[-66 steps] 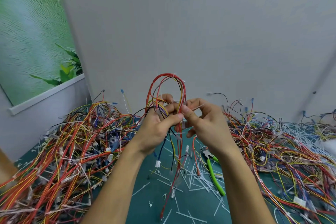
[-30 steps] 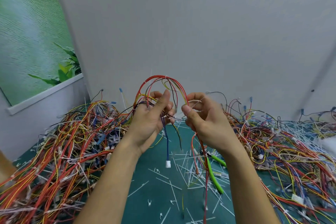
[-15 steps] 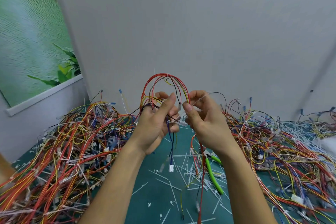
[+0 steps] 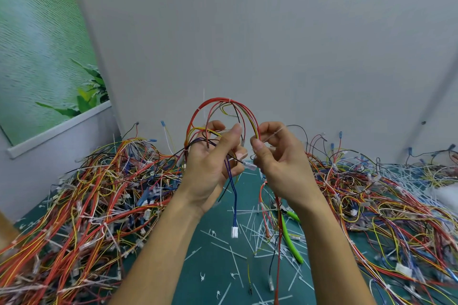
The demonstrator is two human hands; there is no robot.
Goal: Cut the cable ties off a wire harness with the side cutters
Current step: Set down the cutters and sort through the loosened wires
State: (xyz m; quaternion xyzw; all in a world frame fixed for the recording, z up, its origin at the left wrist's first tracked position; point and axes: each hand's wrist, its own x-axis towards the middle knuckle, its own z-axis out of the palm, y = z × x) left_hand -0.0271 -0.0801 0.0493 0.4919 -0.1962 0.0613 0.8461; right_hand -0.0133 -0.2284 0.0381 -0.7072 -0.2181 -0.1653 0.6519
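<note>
I hold a wire harness (image 4: 223, 106) of red, yellow and black wires up in front of me, bent into an arch between both hands. My left hand (image 4: 210, 158) grips its left leg; a blue wire with a white connector (image 4: 234, 231) hangs below it. My right hand (image 4: 280, 158) pinches the right leg, with a clear cable tie tail (image 4: 275, 132) sticking out from the fingers. White ties (image 4: 230, 101) still bind the top of the arch. The side cutters (image 4: 291, 238), with green handles, lie on the mat below my right wrist, partly hidden by it.
Big tangled heaps of harnesses lie at the left (image 4: 86, 205) and at the right (image 4: 384, 205). Several cut white tie pieces (image 4: 235, 255) litter the green mat (image 4: 213, 267) between them. A grey wall (image 4: 247, 44) stands close behind.
The harness arch spread wider as my hands moved slightly apart, then drew back a little. The hanging blue wire and connector swung lower. The cutters stayed on the mat.
</note>
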